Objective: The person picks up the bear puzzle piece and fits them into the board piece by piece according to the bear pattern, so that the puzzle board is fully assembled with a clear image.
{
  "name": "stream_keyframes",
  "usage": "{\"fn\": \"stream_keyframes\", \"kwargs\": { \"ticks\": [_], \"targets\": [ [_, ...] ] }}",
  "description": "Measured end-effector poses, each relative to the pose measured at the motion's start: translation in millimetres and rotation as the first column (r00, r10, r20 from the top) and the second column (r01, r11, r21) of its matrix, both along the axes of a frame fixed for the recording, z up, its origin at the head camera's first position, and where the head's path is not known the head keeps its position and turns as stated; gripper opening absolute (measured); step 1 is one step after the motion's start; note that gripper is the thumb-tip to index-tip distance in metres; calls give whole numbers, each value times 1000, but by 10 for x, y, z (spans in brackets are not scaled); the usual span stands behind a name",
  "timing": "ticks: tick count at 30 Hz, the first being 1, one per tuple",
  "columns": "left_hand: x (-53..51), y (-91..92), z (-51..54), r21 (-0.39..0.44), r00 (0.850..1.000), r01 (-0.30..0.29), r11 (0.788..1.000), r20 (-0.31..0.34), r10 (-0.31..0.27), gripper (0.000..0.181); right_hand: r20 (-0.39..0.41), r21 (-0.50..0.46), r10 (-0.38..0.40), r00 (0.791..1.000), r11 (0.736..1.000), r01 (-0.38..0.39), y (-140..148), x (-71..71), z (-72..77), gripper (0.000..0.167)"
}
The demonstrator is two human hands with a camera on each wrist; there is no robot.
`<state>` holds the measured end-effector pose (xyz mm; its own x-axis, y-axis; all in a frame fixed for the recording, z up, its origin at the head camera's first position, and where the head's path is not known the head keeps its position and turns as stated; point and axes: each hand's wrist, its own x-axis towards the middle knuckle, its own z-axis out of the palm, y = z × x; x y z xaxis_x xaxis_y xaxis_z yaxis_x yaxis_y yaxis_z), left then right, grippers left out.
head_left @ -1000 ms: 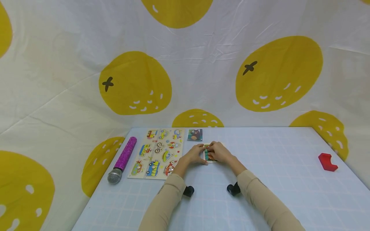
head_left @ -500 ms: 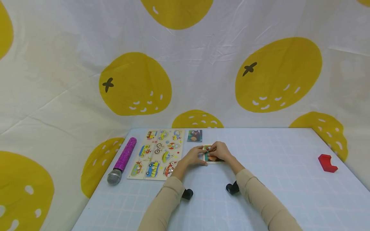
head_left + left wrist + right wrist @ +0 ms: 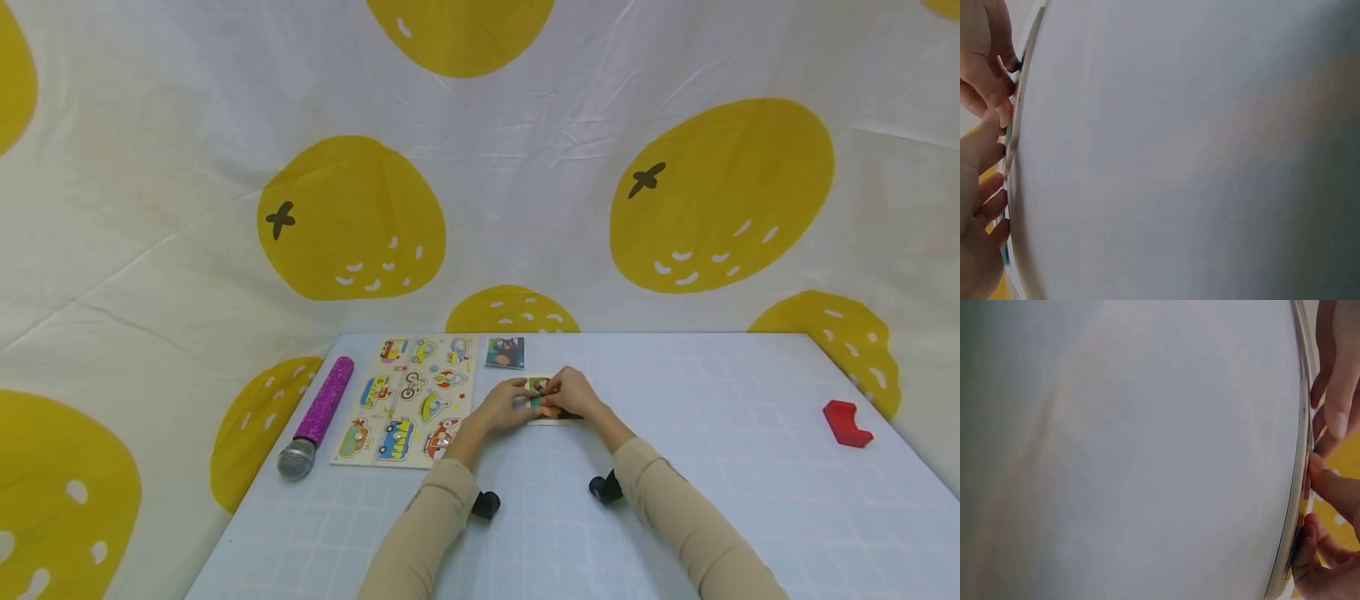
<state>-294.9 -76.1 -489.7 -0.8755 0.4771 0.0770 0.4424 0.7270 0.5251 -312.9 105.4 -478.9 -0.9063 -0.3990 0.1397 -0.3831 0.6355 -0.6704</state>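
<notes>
A small picture puzzle in a pale tray [image 3: 551,422] lies at the middle of the table, partly covered by both hands. My left hand [image 3: 498,406] rests at its left side, with fingers extended onto the picture. From the right, my right hand [image 3: 573,395] bends over the puzzle, its thumb and fingertips pinching at a piece that is mostly hidden. The fingertips of both hands meet near the tray's upper middle. Edge-on in the right wrist view, the tray [image 3: 1298,481] sits low under the fingers. Just behind it lies a square bear picture [image 3: 506,353].
A wooden vehicle peg puzzle [image 3: 405,400] lies left of the hands, with a glittery purple microphone [image 3: 322,408] beside it. Far right is a red notched block [image 3: 847,423]. Black wrist cameras [image 3: 486,505] sit under the forearms. A fruit-print cloth [image 3: 525,192] hangs behind the table.
My left fingers have shifted slightly onto the puzzle's left side. The right hand has made only small movements over the picture. Everything else on the table stays put.
</notes>
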Motion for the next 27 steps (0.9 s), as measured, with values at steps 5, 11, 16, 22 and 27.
{"fn": "stream_keyframes", "kwargs": {
  "ticks": [5, 11, 16, 22, 27],
  "targets": [
    [6, 33, -89, -54, 981, -87, 995, -180, 76, 34, 50, -18, -71, 996, 997, 72, -33, 13, 0, 14],
    [0, 73, -155, -77, 963, -140, 987, -243, 117, 27, 113, -3, -33, 993, 999, 33, -9, 4, 17, 14],
    [-16, 94, -194, -85, 961, -154, 984, -245, 129, 26, 105, 6, 10, 994, 1000, -10, 20, 6, 12, 13],
    [-34, 103, -206, 85, 964, -173, 981, -190, 186, 22, 103, -1, -72, 992, 997, 73, 17, 20, 3, 15],
    [-55, 96, -207, 201, 963, -190, 961, -153, 222, 16, 123, -15, -132, 983, 991, 135, 29, 2, 20, 15]
  ]
}}
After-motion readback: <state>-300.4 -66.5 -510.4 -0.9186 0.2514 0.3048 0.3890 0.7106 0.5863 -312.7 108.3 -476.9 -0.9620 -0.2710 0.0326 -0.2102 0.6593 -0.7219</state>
